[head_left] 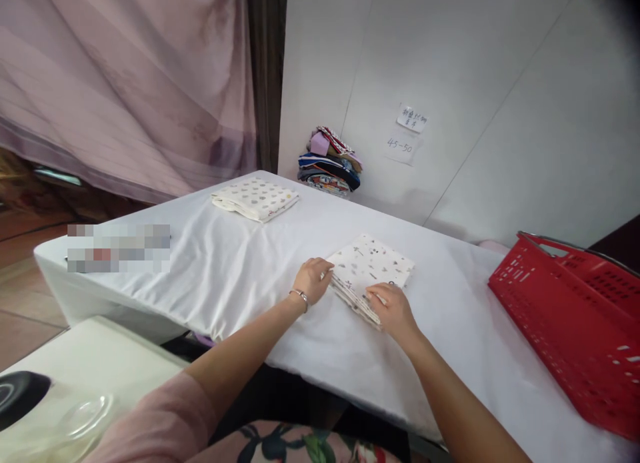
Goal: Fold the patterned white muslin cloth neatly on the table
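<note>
A folded white cloth with small dark prints [373,263] lies on the white-covered table [225,276] in front of me. My left hand [313,278], with a bracelet on the wrist, has its fingers curled against the cloth's left corner. My right hand [393,308] rests on the cloth's near edge, fingers bent and pressing on the layered folds. Both hands grip the cloth's near side.
A second folded spotted cloth [255,198] lies at the table's far left. A pile of coloured fabrics [330,160] sits against the wall. A red plastic basket [575,330] stands at the right. A lower white surface [95,363] with a black object lies near left.
</note>
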### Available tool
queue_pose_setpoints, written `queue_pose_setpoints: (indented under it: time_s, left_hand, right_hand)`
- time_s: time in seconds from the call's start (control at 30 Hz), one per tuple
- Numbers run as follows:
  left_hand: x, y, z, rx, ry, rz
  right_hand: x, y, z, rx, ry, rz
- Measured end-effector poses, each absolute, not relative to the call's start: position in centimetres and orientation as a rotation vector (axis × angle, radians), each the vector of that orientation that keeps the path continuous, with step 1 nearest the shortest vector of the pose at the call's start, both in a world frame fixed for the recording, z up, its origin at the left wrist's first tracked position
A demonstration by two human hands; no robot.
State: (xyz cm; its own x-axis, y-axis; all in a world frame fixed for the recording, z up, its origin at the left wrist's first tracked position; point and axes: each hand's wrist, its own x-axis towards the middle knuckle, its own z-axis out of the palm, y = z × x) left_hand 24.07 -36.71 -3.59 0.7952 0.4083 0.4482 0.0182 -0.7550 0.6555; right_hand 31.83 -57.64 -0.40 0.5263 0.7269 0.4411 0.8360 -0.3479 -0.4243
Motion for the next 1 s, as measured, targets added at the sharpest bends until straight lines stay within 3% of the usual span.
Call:
queue_pose_setpoints:
  time_s: [0.23,0.73,1.0]
  left_hand:
    - [23.0,-41.0,-5.3,1.781,0.568,0.292]
    - [23.9,-41.1,-4.5,1.680,0.622,0.083]
    - [24.6,-41.3,-4.6,1.707,0.692,0.060]
  right_hand:
    - [32.5,-54.1,-0.7,-2.282,-1.157,0.045]
    - [34.0,-54.4,-2.8,-2.107,-1.089,0.266]
    - [33.2,-54.6,-3.4,-2.222,-1.198,0.091]
